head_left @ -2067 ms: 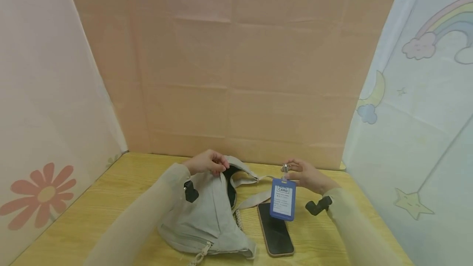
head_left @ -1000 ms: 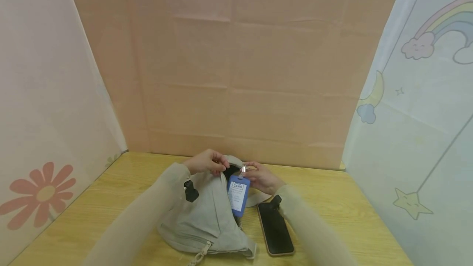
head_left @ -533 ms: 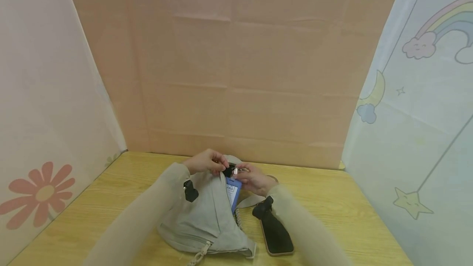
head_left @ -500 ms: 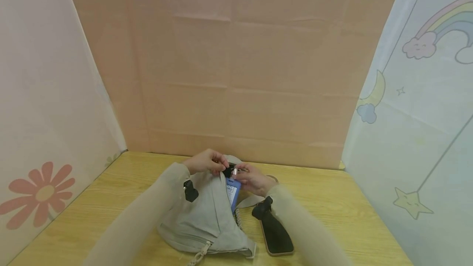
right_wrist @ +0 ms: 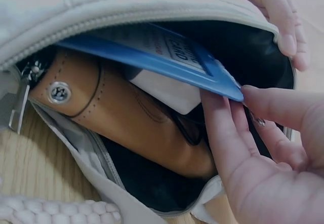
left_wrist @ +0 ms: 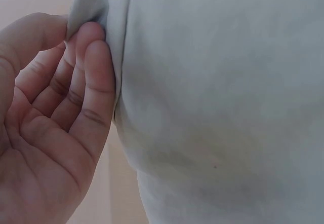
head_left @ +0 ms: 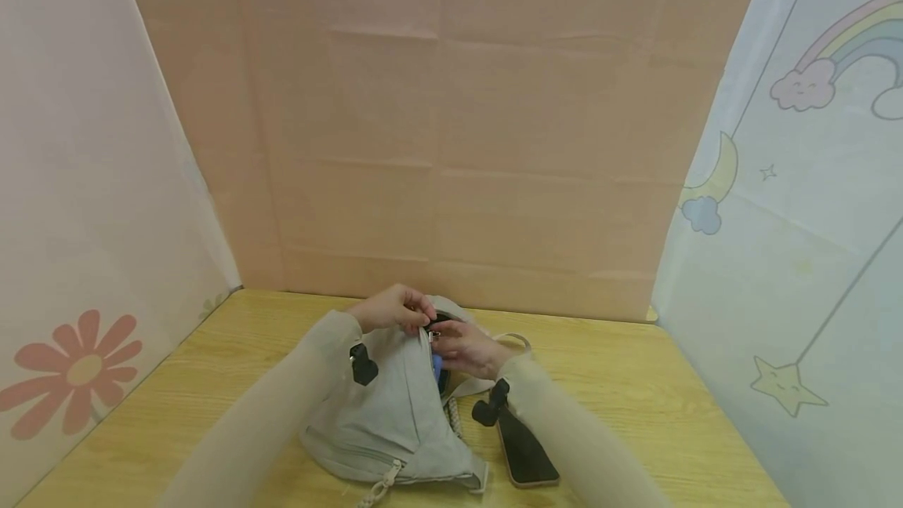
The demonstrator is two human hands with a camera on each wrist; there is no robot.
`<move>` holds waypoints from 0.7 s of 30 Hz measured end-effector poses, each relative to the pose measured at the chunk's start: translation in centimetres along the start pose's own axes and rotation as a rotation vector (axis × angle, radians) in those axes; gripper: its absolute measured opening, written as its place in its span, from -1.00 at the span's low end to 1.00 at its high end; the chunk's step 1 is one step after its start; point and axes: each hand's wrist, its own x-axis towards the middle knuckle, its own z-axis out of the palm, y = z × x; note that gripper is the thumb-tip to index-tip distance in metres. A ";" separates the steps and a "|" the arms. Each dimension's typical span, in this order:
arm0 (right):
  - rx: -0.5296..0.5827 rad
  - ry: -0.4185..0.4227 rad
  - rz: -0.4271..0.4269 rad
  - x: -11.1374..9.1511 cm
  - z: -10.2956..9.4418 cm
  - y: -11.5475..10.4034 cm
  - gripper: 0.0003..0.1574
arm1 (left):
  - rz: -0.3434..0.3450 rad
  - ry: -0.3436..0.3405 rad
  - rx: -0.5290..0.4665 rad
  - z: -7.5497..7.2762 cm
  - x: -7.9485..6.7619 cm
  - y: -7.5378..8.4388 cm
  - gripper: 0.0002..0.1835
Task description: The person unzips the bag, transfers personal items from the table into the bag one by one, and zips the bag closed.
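A pale grey sling bag lies on the table with its zipped mouth held wide. My left hand pinches the fabric edge of the opening between thumb and fingertips, as the left wrist view shows too. My right hand reaches into the mouth, thumb and fingers gripping one end of a blue card holder near its metal clip. Below the holder, a brown leather case with a snap button sits inside the bag, along with a white object partly covered by the holder.
A dark-screened phone lies right of the bag, partly under my right forearm. The bag's strap loops behind my right hand. A zipper pull hangs at the mouth's corner. A wall sheet stands at the table's back edge.
My right hand has carried the blue card holder leftward from over the phone and down into the bag's mouth. My left hand has kept its pinch on the bag's edge.
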 end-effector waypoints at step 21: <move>0.015 -0.100 0.021 -0.2 -0.1 -0.8 -0.40 | -0.016 -0.012 -0.010 0.0 0.1 0.3 -0.80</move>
